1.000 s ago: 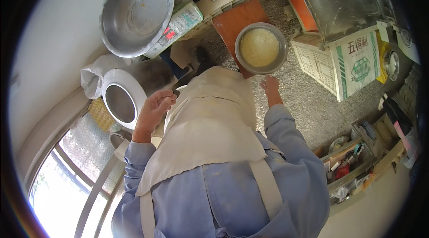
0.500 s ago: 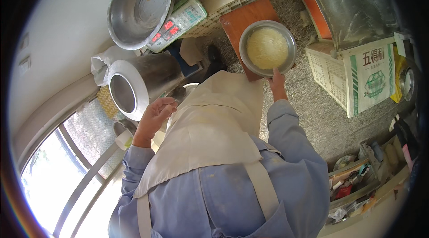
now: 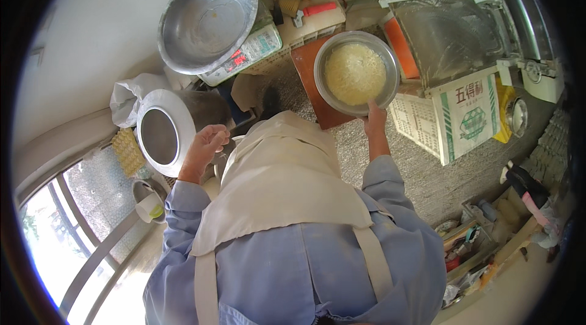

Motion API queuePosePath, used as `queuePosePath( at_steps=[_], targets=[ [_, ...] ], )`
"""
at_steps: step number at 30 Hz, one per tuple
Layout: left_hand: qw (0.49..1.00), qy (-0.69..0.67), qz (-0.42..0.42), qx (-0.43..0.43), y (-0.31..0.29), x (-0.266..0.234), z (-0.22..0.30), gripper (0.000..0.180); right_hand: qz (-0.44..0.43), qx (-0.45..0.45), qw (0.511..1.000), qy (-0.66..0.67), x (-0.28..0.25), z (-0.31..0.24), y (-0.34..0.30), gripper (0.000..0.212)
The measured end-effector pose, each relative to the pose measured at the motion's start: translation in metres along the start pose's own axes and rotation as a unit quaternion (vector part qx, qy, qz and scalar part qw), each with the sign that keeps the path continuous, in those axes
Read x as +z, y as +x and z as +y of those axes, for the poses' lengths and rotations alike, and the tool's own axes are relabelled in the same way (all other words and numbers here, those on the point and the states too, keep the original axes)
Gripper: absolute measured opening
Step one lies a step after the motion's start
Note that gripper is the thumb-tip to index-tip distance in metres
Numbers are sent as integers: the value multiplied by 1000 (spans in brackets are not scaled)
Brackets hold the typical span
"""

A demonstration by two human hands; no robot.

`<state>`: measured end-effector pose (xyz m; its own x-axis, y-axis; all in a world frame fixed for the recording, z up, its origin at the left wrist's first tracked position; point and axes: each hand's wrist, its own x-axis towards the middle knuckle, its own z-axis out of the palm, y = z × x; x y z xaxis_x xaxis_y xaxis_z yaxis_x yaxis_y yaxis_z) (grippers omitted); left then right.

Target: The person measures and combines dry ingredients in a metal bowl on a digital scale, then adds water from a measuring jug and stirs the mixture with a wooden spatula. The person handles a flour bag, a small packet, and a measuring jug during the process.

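Observation:
My right hand (image 3: 376, 118) grips the near rim of a round metal bowl (image 3: 392, 74), its thumb over the edge. Pale yellow, floury-looking material (image 3: 354, 73) fills the bottom of the bowl, which is held out over a reddish-brown board (image 3: 305, 59). At my left side, my left hand (image 3: 209, 143) is raised with its fingers curled in. Whatever it may hold is hidden. Beside that hand lies a large metal cylinder with a white-rimmed round opening (image 3: 143, 126). A beige apron (image 3: 281, 184) covers my front.
A big steel basin (image 3: 207, 38) rests on a digital scale (image 3: 259, 50) at the far left. A machine with a dusty sloping tray (image 3: 448, 35) stands far right, above a crate (image 3: 418, 120). An open drawer of tools (image 3: 473, 239) is at the lower right.
The bowl in my right hand looks larger and has shifted slightly left. My view has turned, bringing more of the machine at the right into sight. The left hand stays curled at my side.

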<state>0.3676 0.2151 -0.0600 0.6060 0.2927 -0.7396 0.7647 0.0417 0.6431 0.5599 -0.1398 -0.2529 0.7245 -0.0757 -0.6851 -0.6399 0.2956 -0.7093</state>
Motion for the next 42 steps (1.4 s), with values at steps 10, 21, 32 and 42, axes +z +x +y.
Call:
queuePosePath(
  at_steps=[10,21,32,42],
  targets=[
    [997,-1,41,68,33,-45,-7,34,-4,-77,997,-22,74,-87,-51,37],
    [911,263,258,187,76,-106,-41,40,-7,-107,994,-32,163,-122,-96,39],
    [889,290,341,97,98,-175,-92,56,-70,-107,992,-18,238,-105,-104,41],
    [897,284,340,4,110,-199,-136,67,-82,-128,985,-77,295,-105,-118,38]
  ],
)
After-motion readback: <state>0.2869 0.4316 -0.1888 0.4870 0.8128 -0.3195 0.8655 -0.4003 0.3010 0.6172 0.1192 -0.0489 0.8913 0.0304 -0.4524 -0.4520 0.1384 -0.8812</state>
